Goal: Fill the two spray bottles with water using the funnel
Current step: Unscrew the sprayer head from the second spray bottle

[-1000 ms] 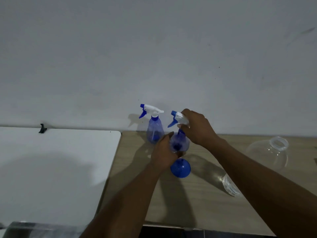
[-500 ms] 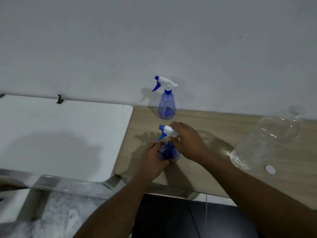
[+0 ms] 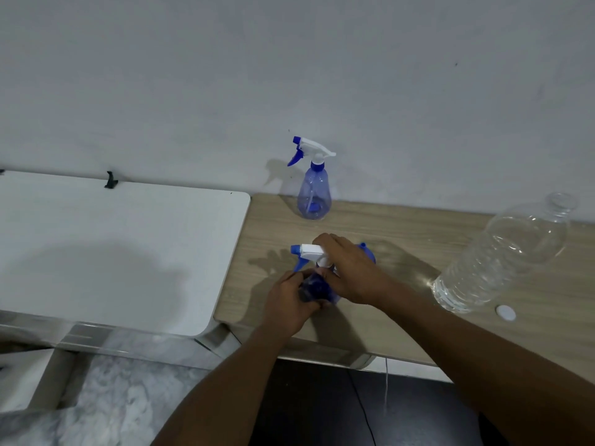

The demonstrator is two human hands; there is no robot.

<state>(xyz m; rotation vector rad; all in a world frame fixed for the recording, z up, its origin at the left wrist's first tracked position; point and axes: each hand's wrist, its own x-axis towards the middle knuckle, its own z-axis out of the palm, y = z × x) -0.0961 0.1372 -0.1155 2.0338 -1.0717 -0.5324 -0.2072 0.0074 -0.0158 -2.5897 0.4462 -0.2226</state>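
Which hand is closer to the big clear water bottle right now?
Right. The right hand grips the near spray bottle's trigger head, on the side toward the clear water bottle. The left hand holds that bottle's body, farther from it.

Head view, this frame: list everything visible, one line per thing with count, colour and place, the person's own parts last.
held spray bottle: 1, blue body with white and blue trigger head, near the front of the wooden table, between both hands
standing spray bottle: 1, same colours, upright at the back by the wall
funnel: 1, blue, mostly hidden behind the right hand
water bottle: 1, clear, uncapped, on the right of the table
cap: 1, white, on the table by the water bottle's base
wooden table: 1, light brown
white table: 1, on the left
clip: 1, black, at the white table's back edge
left hand: grips the bottle's body
right hand: on the trigger head
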